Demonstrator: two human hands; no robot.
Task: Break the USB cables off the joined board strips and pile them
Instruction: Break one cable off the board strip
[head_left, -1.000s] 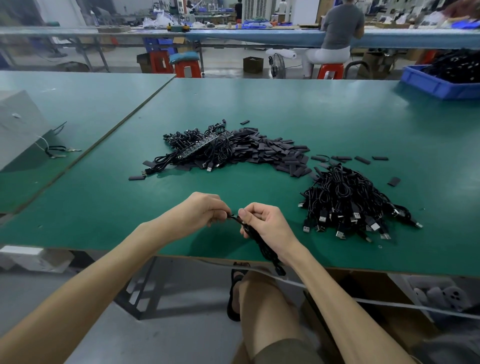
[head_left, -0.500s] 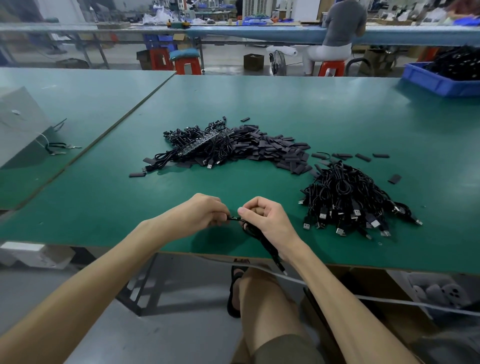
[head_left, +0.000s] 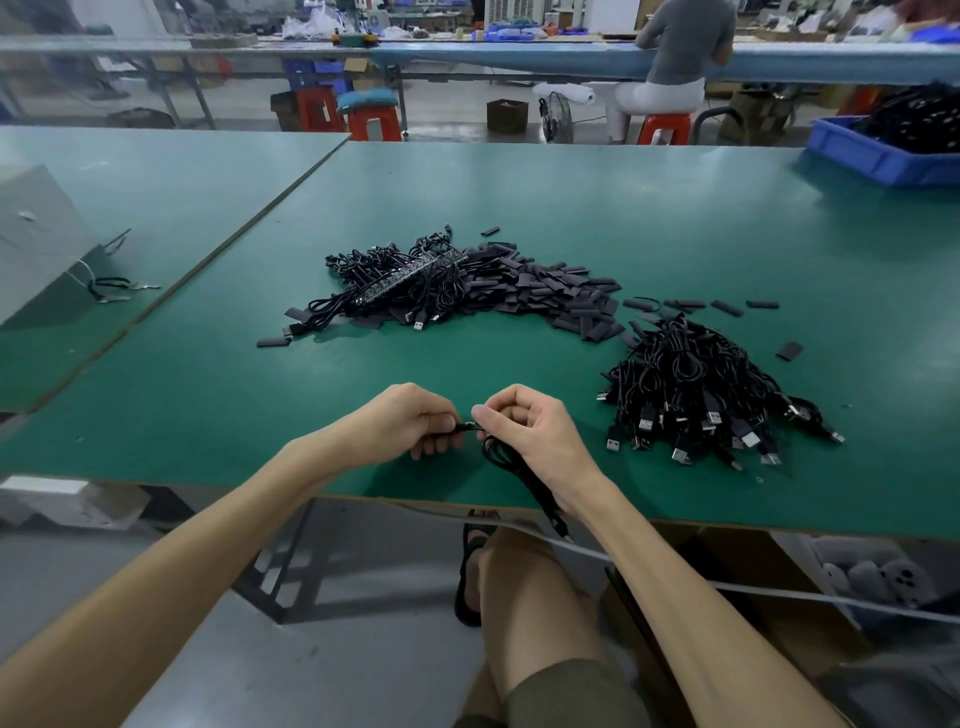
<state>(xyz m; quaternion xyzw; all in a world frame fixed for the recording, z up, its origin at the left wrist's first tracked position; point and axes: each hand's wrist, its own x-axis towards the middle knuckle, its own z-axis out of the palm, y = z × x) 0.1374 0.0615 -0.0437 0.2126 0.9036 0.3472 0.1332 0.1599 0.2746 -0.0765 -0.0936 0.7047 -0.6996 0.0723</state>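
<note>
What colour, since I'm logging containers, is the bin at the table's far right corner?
Blue; the bin shows in the head view, the only one.

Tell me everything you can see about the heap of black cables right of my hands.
The heap of black cables is a loose, tangled mound of thin, rubbery-looking leads. Silver metal USB plugs stick out along its near and right edges, mostly pointing toward the near table edge. It rests on the green table, right of the right hand, which is not touching it. Small flat dark pieces lie scattered by its far side.
</note>
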